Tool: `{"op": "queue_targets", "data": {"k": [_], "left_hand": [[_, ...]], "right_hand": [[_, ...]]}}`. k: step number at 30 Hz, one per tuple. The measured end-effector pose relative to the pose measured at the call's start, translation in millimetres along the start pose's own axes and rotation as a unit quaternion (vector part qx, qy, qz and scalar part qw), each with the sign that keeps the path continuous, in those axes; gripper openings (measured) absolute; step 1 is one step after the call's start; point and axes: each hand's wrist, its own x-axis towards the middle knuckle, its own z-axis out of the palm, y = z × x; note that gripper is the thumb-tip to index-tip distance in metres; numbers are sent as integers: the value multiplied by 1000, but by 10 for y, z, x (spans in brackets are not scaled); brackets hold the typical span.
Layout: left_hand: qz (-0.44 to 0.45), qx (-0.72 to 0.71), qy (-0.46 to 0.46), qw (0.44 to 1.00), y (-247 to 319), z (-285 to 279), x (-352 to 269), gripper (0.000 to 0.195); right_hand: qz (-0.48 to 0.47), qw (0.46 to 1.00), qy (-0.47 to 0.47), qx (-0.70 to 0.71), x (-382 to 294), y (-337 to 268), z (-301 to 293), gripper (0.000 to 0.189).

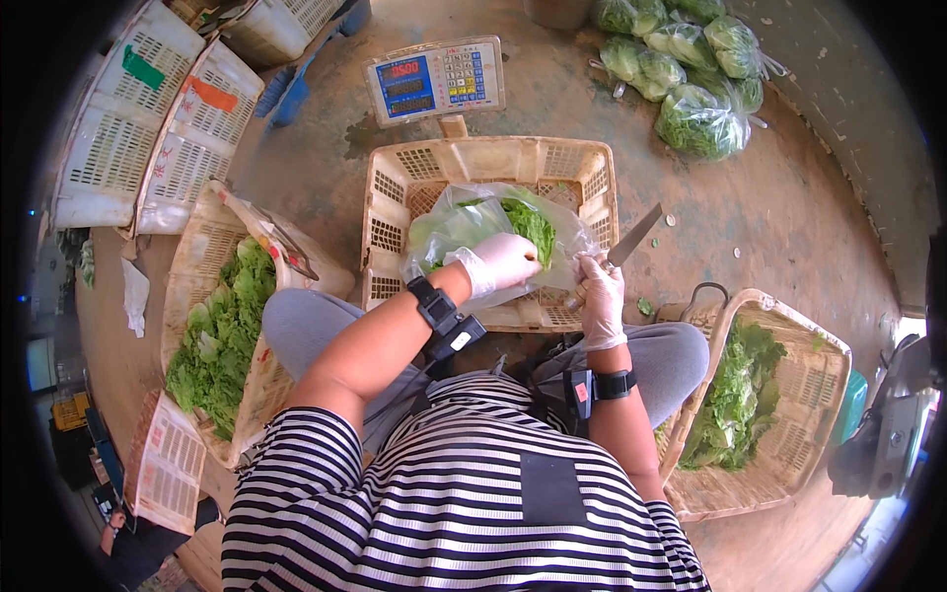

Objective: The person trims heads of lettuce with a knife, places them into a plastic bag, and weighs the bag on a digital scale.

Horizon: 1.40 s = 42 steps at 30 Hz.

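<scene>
My left hand (507,260), in a thin white glove, curls its fingers around the lower end of green leaf lettuce (530,226); its fingertips are partly hidden. The lettuce lies in the mouth of a clear plastic bag (462,222), which has more greens inside. My right hand (603,303), also gloved, grips a knife (636,235) whose broad blade points up and to the right. Its fingers also pinch the bag's right edge. Beneath both hands is a cream plastic crate (492,152) with lattice walls.
Beyond the crate stands a scale display (436,80) with lit digits. Lettuce fills a left crate (194,244) and lies in a right crate (814,414). Several bagged lettuces (703,118) are piled at the far right. Stacked crates (133,111) stand far left; a person (148,551) is at lower left.
</scene>
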Motion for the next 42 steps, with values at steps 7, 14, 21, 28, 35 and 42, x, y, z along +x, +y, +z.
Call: {"op": "queue_targets", "data": {"k": [7, 14, 21, 28, 35, 42], "left_hand": [[146, 488, 17, 860, -668, 475, 726, 42], [104, 506, 86, 852, -891, 380, 878, 29], [103, 251, 133, 953, -704, -192, 768, 58], [-12, 263, 333, 905, -832, -679, -869, 30], [-52, 288, 616, 731, -1012, -467, -1476, 72], [-76, -552, 369, 744, -1441, -712, -767, 20]], "right_hand": [[108, 993, -34, -32, -83, -125, 241, 8], [95, 994, 7, 60, -31, -295, 194, 4], [95, 994, -48, 11, 28, -394, 167, 3], [25, 966, -29, -255, 31, -684, -115, 6], [50, 984, -156, -74, -122, -758, 172, 14], [174, 966, -180, 61, 10, -755, 175, 15]]}}
